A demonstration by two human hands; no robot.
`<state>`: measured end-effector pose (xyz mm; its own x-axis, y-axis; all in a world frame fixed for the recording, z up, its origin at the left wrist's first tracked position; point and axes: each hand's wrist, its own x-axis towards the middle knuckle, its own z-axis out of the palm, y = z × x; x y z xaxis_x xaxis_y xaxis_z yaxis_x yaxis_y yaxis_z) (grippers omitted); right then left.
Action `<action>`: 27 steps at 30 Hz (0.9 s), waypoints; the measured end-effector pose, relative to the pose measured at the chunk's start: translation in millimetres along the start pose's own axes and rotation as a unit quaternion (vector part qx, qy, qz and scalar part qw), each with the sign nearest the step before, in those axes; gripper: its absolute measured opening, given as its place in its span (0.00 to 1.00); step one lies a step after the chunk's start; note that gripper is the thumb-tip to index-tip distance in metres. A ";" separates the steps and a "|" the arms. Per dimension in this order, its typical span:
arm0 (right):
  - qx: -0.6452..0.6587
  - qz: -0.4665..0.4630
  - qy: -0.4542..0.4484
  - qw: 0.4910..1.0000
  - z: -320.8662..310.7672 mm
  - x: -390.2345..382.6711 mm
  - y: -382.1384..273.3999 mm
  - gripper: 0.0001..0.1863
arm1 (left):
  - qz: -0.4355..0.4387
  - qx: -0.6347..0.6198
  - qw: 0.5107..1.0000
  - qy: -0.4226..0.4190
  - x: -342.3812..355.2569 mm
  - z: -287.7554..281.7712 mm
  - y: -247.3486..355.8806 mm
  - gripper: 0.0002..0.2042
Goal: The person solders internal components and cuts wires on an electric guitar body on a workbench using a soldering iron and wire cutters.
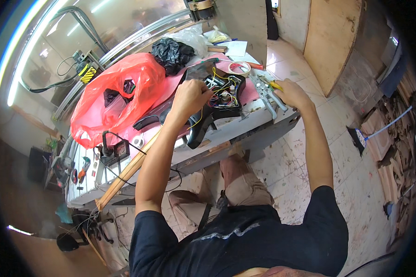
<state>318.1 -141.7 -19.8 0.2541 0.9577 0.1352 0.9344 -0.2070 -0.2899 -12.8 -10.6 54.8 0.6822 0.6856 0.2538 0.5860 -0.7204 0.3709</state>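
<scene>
In the head view, the left hand point(189, 96) is curling over a black, horned casing point(199, 133) of coloured wires point(225, 97), lying on a white workbench point(260, 117); I cannot tell whether its fingers are holding anything. The right hand point(293, 94) is pinching a yellow handle point(276, 86) beside grey-handled metal pliers point(267, 100).

Black horned body point(223, 112), open, wired (clock centre) | left hand point(190, 98): 9 o'clock, at its edge, grip unclear | right hand point(292, 94): 3 o'clock, fingers at yellow handle point(276, 86), beside grey-handled pliers point(263, 90) | red bag point(141, 74): 9 o'clock | tape roll point(248, 69): 1 o'clock
</scene>
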 end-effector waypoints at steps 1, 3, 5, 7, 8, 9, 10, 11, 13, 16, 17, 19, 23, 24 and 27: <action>-0.006 -0.026 -0.010 1.000 -2.3 0.7 -0.3 0.21 | 0.016 -0.016 1.000 -0.010 3.0 -4.1 2.8 0.12; -0.028 -0.058 -0.022 0.998 -7.8 5.9 -1.0 0.23 | 0.054 -0.008 0.998 0.010 14.2 -5.9 -1.4 0.11; -0.069 -0.068 -0.067 0.993 -12.1 10.0 -6.8 0.22 | 0.101 0.014 0.995 0.011 24.2 -9.4 -1.6 0.12; -0.069 -0.084 -0.070 0.992 -11.8 15.2 -3.4 0.22 | 0.100 0.003 0.995 0.005 29.8 -11.4 -1.5 0.12; -0.069 -0.099 -0.074 0.990 -10.6 16.8 -1.4 0.22 | 0.100 -0.009 0.995 -0.002 32.1 -11.9 -1.1 0.12; -0.071 -0.099 -0.074 0.990 -8.9 17.8 0.3 0.22 | 0.101 -0.010 0.995 -0.001 34.3 -12.3 -0.6 0.12; -0.063 -0.080 -0.048 0.994 -6.0 18.2 1.2 0.22 | 0.092 -0.033 0.995 -0.005 35.6 -11.6 -0.9 0.12; -0.055 -0.061 -0.021 0.996 -3.0 18.6 2.1 0.22 | 0.084 -0.056 0.995 -0.008 36.2 -10.5 -1.1 0.13; -0.043 -0.016 0.011 0.999 1.5 22.1 9.2 0.23 | 0.076 -0.075 0.994 -0.010 35.3 -7.0 -3.0 0.13; 0.200 0.089 0.016 0.976 -9.8 17.6 10.0 0.23 | 0.058 -0.115 0.992 -0.014 36.4 1.3 -12.3 0.13; 0.420 0.147 -0.014 0.896 -20.4 8.4 1.8 0.22 | 0.051 -0.138 0.989 -0.019 36.2 3.0 -16.3 0.13; 0.457 0.069 -0.026 0.887 -31.9 -16.6 -34.3 0.20 | 0.045 -0.166 0.985 -0.018 34.4 4.2 -19.0 0.12; 0.458 -0.034 -0.149 0.876 -30.3 -38.6 -76.0 0.17 | 0.026 -0.188 0.981 -0.029 33.5 0.7 -9.4 0.12; 0.458 -0.033 -0.150 0.876 -27.6 -41.3 -81.3 0.17 | 0.026 -0.187 0.982 -0.031 34.1 3.2 -11.4 0.13; 0.476 -0.061 -0.200 0.854 -27.5 -42.0 -88.0 0.17 | 0.057 -0.221 0.973 -0.018 35.6 10.8 -16.3 0.12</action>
<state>232.1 -169.2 26.1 -0.1152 0.9916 -0.0593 0.2720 -0.0259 -0.9620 6.7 24.4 48.2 0.7515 0.5942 0.2868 0.2662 -0.6708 0.6922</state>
